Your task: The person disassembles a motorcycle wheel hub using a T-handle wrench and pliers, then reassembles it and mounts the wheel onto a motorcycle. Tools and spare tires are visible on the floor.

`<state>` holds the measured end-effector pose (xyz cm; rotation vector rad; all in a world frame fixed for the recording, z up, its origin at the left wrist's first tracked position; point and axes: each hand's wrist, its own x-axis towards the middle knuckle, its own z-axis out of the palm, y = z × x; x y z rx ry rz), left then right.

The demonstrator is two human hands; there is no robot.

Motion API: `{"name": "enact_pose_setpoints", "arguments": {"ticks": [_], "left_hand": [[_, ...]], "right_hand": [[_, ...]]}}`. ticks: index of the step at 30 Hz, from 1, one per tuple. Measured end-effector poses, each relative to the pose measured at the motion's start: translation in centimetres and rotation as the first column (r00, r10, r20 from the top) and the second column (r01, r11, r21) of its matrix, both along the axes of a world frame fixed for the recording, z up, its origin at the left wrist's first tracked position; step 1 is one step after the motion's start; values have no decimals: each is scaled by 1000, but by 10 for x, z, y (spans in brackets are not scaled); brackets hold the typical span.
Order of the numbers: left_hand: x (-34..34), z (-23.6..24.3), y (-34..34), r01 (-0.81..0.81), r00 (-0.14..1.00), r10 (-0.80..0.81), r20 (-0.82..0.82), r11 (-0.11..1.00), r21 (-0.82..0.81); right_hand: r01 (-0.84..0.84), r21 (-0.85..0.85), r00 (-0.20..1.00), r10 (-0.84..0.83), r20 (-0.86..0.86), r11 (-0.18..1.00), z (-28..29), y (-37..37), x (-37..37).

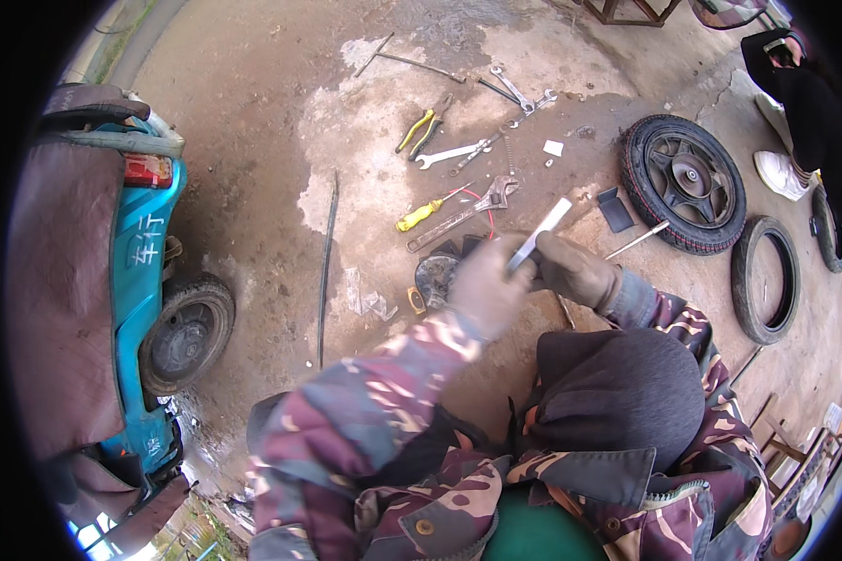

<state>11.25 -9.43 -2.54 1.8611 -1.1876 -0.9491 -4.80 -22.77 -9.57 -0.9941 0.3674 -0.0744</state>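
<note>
Strip (544, 227) seemingly juts from left grip (492, 288), beside right grip (575, 269).

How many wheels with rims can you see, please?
2: the black wheel lying at right, and the mounted wheel on the blue vehicle at left; others may be hidden.

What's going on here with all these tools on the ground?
A person in a camouflage jacket has a slim, flat, whitish strip between the blurred left hand and the right hand; blur hides exactly how each grips it. On the stained concrete ground lie yellow-handled metal pliers, a yellow-handled screwdriver and a long metal adjustable wrench. A black-tyred spoked wheel lies to the right.
</note>
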Motion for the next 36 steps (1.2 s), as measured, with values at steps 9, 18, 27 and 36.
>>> {"name": "enact_pose_setpoints", "arguments": {"ticks": [9, 18, 27, 36], "left_hand": [[-62, -97, 68, -113, 988, 117, 103, 993, -41], [-4, -196, 135, -403, 507, 798, -327, 554, 728], [15, -221, 123, -567, 496, 837, -230, 513, 644], [49, -194, 113, -577, 648, 704, -290, 703, 415]], "right_hand": [[161, -163, 969, -187, -163, 973, -36, 28, -17], [-176, -612, 970, 28, -243, 771, -80, 7, 46], [-100, -485, 971, -21, -237, 869, -132, 44, 73], [81, -412, 943, -204, -262, 908, -127, 17, 54]]}}
